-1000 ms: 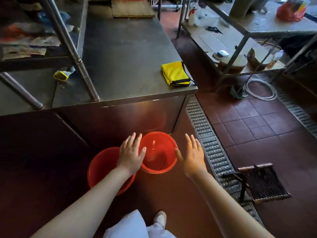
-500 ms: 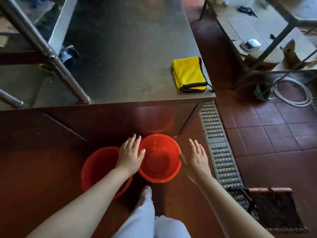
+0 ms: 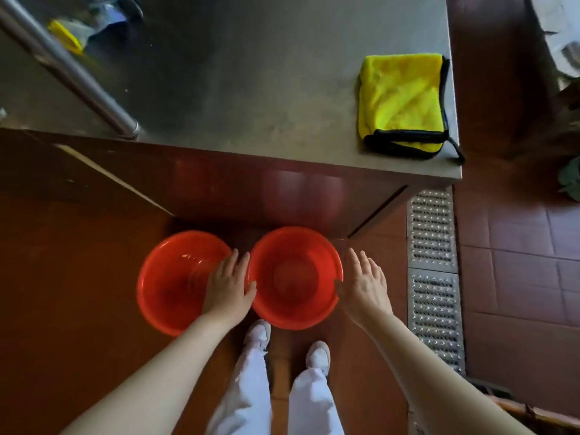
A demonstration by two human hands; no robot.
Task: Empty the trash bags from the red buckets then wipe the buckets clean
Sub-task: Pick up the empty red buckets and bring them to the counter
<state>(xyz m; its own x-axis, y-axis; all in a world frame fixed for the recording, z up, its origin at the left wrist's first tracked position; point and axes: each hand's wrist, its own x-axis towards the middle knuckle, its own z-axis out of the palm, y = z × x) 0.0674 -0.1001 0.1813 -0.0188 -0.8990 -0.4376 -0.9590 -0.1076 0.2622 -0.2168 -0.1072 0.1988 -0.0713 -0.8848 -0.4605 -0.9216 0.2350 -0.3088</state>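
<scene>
The fingers of the left hand (image 3: 228, 285) are straight and close together, laid flat between the two buckets; the thumb touches the rim of the right red bucket (image 3: 295, 277) at its 9 o'clock side, and the palm covers the 3 o'clock rim of the left red bucket (image 3: 175, 282). The fingers of the right hand (image 3: 365, 285) are straight and slightly spread, with the thumb side touching or just beside the right bucket's rim at 3 o'clock; contact cannot be confirmed. Neither hand curls round anything, so both are released and flank the right bucket. Compared with one second ago, the camera has moved forward and tipped down: the buckets now appear from directly above, the two white shoes (image 3: 318, 356) stand at 6 o'clock of them, and the hands have closed in toward the right bucket's sides. No trash bag is visible in either bucket, so the emptying step appears complete and the likely step in hand is lifting the right bucket for wiping. The yellow cloth (image 3: 403, 98) lies folded on the steel counter (image 3: 251, 89) at 1 o'clock of the buckets, well apart. A floor drain grate (image 3: 434, 277) runs at 3 o'clock.
</scene>
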